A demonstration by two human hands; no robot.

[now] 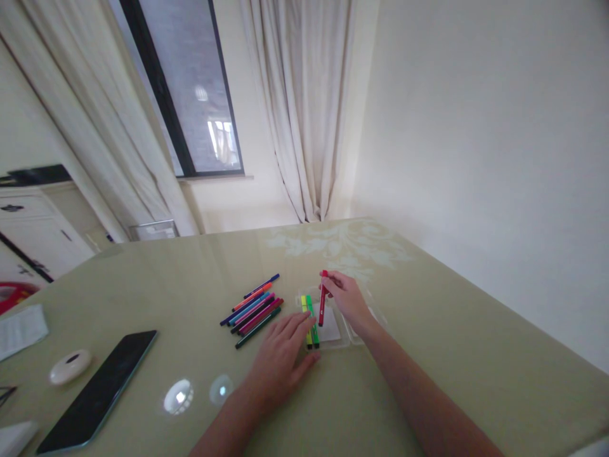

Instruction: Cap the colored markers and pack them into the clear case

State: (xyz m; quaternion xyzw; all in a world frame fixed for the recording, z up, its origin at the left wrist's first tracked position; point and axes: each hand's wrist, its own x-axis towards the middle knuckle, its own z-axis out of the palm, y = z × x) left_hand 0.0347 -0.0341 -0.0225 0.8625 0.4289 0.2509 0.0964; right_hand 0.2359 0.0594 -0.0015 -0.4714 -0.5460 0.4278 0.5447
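A red felt-tip pen (322, 304) is pinched near its top end by my right hand (349, 299), upright over a clear plastic case (346, 344). Inside the case, a yellow pen (304, 303) and a green pen (310, 306) lie side by side at the left, with a pale sheet (331, 331) beside them. My left hand (284, 348) rests with fingers stretched out at the case's left edge, its fingertips over the yellow and green pens. To its left, several coloured felt-tip pens (254, 311) lie in a loose slanting row on the table.
The table (190, 285) has a glossy top. At the left lie a black tablet (102, 387), a white oval object (70, 367) and a folded white cloth or paper (23, 331). A wall (485, 158) runs along the right side; curtains (304, 108) hang behind.
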